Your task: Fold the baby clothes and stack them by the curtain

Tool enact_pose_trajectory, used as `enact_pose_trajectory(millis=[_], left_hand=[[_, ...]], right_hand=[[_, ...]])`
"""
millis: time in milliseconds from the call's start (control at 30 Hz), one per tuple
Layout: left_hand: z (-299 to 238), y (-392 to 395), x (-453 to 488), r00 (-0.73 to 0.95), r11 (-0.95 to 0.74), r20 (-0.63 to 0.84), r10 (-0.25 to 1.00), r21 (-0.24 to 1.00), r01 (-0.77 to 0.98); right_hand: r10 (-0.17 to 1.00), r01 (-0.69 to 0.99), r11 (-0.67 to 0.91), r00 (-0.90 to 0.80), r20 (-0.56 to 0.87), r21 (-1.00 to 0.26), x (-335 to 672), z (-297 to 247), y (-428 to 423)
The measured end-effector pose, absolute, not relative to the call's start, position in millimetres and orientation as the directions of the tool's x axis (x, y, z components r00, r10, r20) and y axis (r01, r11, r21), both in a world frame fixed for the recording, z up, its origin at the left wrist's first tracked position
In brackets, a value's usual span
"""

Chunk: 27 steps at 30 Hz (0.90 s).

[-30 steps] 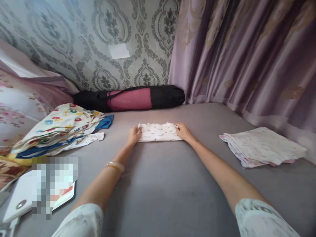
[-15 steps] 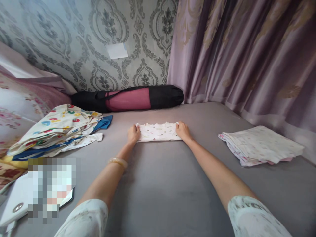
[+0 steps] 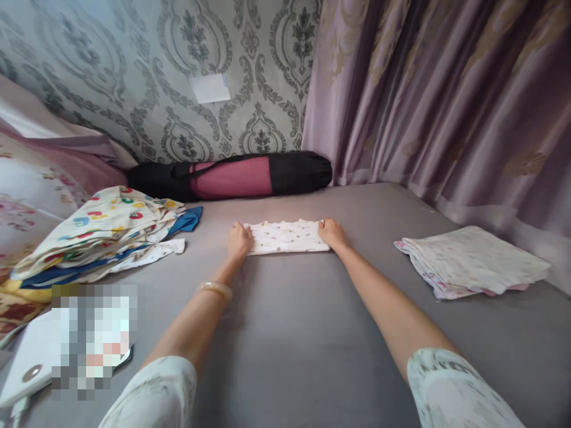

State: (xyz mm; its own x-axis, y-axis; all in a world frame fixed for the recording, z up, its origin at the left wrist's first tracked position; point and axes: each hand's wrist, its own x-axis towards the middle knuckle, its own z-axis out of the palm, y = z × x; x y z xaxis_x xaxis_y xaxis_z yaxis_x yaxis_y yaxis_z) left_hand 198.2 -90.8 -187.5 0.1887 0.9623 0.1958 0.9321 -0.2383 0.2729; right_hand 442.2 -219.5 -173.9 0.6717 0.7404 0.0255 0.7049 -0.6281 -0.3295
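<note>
A small white printed garment (image 3: 285,236) lies folded into a narrow strip on the grey bed (image 3: 294,333), far out in front of me. My left hand (image 3: 238,239) grips its left end with curled fingers. At the strip's right end my right hand (image 3: 331,232) is closed on the cloth in the same way. Both arms are stretched out straight, and a pale bangle (image 3: 216,289) sits on my left wrist.
A heap of colourful unfolded clothes (image 3: 100,229) lies at the left. A stack of folded pale cloths (image 3: 473,261) sits at the right. A black and pink rolled bag (image 3: 232,175) lies along the wall. Purple curtains (image 3: 446,101) hang at the right. A white device (image 3: 31,362) rests near left.
Both hands have closed tighter on the ends of the strip and the view has shifted slightly. The garment stays in the same place.
</note>
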Motion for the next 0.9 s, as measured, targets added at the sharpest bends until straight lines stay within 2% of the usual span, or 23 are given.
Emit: enact_pose_trajectory(millis=[100,167,267,333,433,633,900], left_hand=[[-180,-99,199,0.337,-0.404,0.325,0.884,0.166,0.9],[-176,-109,204,0.504,-0.565,0.338,0.794,0.107,0.818],[-175,-125,217,0.705,-0.735,0.238,0.668,0.062,0.675],[-178,-132,225,0.755,-0.767,0.143,0.64,0.056,0.639],[-184,-134,229,0.764,-0.766,0.049,0.643,0.072,0.639],[-188,-132,226,0.737,-0.731,-0.012,0.675,0.125,0.671],[-192,-122,222,0.665,-0.661,0.023,0.747,0.126,0.739]], right_hand=[[0.762,0.762,-0.579,0.632,0.141,-0.29,432,-165,-223],[0.836,0.865,-0.44,0.493,0.241,-0.242,416,-162,-223],[0.961,0.976,-0.117,0.158,0.229,-0.185,387,-168,-220],[0.983,0.985,0.01,0.022,0.181,-0.17,374,-175,-216],[0.991,0.984,0.036,-0.012,0.136,-0.175,366,-185,-210],[0.997,0.976,0.022,-0.005,0.08,-0.217,373,-193,-205],[0.998,0.971,-0.02,0.033,0.049,-0.236,383,-193,-206]])
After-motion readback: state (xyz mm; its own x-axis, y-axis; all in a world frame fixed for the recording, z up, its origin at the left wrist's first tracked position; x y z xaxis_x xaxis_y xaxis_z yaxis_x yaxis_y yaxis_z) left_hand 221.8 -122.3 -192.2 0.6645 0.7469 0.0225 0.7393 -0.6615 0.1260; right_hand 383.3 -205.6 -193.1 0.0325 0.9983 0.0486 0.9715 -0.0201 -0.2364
